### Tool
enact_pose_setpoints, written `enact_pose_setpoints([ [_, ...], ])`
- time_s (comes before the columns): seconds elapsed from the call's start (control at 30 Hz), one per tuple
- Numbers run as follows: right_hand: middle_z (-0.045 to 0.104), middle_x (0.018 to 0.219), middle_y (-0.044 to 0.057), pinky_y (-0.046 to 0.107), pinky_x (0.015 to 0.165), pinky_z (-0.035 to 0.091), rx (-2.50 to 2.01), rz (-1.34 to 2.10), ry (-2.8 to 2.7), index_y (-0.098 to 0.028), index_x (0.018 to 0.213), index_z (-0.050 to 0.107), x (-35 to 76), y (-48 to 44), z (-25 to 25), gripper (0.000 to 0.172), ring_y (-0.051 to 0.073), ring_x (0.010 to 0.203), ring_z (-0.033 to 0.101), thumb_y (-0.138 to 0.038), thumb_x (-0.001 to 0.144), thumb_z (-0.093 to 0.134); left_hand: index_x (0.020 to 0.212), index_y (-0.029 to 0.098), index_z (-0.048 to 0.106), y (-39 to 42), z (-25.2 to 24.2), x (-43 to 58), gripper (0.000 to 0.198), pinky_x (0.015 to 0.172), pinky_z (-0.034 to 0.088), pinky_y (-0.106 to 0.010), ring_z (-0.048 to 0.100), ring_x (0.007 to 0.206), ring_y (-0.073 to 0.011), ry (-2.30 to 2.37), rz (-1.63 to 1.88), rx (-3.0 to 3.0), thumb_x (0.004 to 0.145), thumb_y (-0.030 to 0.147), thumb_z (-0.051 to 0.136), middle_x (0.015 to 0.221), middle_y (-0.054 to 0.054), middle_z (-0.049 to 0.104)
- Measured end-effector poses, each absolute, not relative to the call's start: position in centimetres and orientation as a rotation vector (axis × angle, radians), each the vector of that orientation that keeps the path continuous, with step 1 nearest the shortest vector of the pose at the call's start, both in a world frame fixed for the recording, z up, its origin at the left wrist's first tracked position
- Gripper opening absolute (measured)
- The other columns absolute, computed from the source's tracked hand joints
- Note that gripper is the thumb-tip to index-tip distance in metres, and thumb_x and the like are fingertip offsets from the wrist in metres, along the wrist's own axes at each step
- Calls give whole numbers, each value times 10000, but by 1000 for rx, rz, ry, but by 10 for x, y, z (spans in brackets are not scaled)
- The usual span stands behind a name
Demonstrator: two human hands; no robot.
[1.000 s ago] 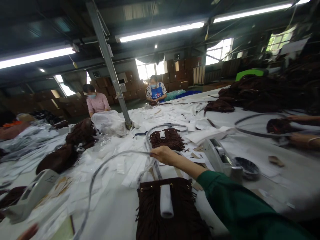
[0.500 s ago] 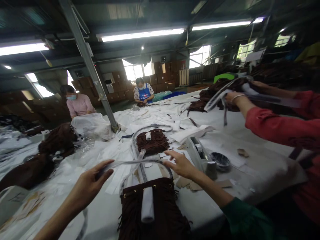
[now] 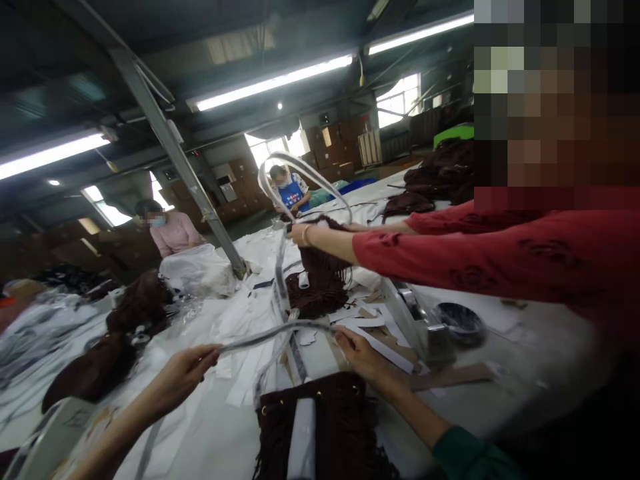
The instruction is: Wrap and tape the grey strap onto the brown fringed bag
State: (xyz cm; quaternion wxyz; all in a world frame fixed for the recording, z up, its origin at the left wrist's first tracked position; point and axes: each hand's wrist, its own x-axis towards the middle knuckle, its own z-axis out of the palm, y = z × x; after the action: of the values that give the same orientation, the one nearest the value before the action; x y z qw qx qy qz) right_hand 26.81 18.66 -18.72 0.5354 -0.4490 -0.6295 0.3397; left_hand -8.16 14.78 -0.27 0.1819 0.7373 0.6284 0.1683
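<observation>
Between my two hands stretches a long bag strap (image 3: pixel 280 327) in a clear or whitish wrapping. My left hand (image 3: pixel 183 377) pinches it at the left, with thumb and fingers pressed together. At the other end my right hand (image 3: pixel 365 360) is closed on the same strap, close above a dark brown fringed bag (image 3: pixel 335 420). That bag lies in front of me, with gold eyelets along its top and a white paper roll (image 3: pixel 303 433) down its front. Its lower part is cut off by the frame.
A co-worker in red sleeves (image 3: pixel 450 250) holds another fringed bag (image 3: pixel 320 257) by its top, over a second one (image 3: pixel 320 293) on the table. A tape dispenser (image 3: pixel 415 320), a dark tape roll (image 3: pixel 460 323) and paper scraps lie right. A metal post (image 3: pixel 190 180) stands left.
The co-worker's arms have swung in from the right, carrying a bag to the middle. My right fingers have closed more on the strap. The view has tilted slightly.
</observation>
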Motion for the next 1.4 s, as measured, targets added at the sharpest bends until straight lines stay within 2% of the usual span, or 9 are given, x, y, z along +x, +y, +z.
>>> enact_pose_setpoints([
  [0.37,722,893,42,358,762,504,-886,973,-1577,-201,958,735,269,159,-172,412,258,851,648,-538,876,511,1272,127,560,154,-36,-79,685,533,459,-248,499,540,-121,1644,479,1902,806,623,482,671,9,551],
  [0.5,597,652,-11,252,576,402,-879,928,-1703,-179,736,686,269,157,-168,447,155,606,525,-523,909,458,1268,169,577,150,-42,-71,626,523,448,-232,478,552,-128,1635,414,1976,838,605,447,643,15,529],
  [0.63,455,578,-29,241,549,315,-843,871,-1809,-178,613,563,270,156,-170,473,127,570,423,-488,938,415,1406,222,413,143,-40,-68,610,617,470,-237,532,591,-112,1545,365,1993,889,544,404,811,7,551],
  [0.87,578,638,-6,240,598,376,-816,823,-1922,-191,705,645,269,157,-170,461,156,626,530,-509,937,405,1431,219,372,143,-49,-53,632,778,471,-272,574,837,-173,1445,298,2073,877,503,481,1002,-66,603],
  [1.0,689,783,14,238,687,421,-790,816,-1977,-204,848,706,269,156,-167,411,172,740,612,-478,945,416,1418,203,392,147,-59,-28,582,697,480,-272,578,745,-149,1339,210,2057,895,451,450,1129,-97,576],
  [1.1,706,794,17,232,694,426,-814,822,-1965,-200,862,714,268,153,-167,392,167,749,630,-447,950,424,1387,212,448,140,-70,-8,554,830,475,-319,594,878,-190,1249,129,2104,879,430,492,1115,-91,611],
  [1.17,706,770,18,231,677,425,-874,819,-1912,-192,841,718,268,151,-168,385,167,735,636,-432,947,436,1427,216,379,129,-80,2,609,876,472,-349,599,925,-205,1259,168,2072,871,428,511,1135,-98,611],
  [1.27,718,793,25,242,686,431,-983,797,-1793,-188,831,723,265,148,-170,384,179,741,637,-427,943,444,1495,211,192,104,-104,10,717,881,492,-372,615,932,-209,1337,289,2019,865,341,510,1240,-135,550],
  [1.4,694,733,10,241,642,418,-1030,772,-1737,-177,803,719,263,148,-174,433,172,684,600,-451,947,416,1481,198,262,71,-144,12,730,1048,383,-393,439,1273,-277,1442,422,2239,789,122,483,1432,-167,376],
])
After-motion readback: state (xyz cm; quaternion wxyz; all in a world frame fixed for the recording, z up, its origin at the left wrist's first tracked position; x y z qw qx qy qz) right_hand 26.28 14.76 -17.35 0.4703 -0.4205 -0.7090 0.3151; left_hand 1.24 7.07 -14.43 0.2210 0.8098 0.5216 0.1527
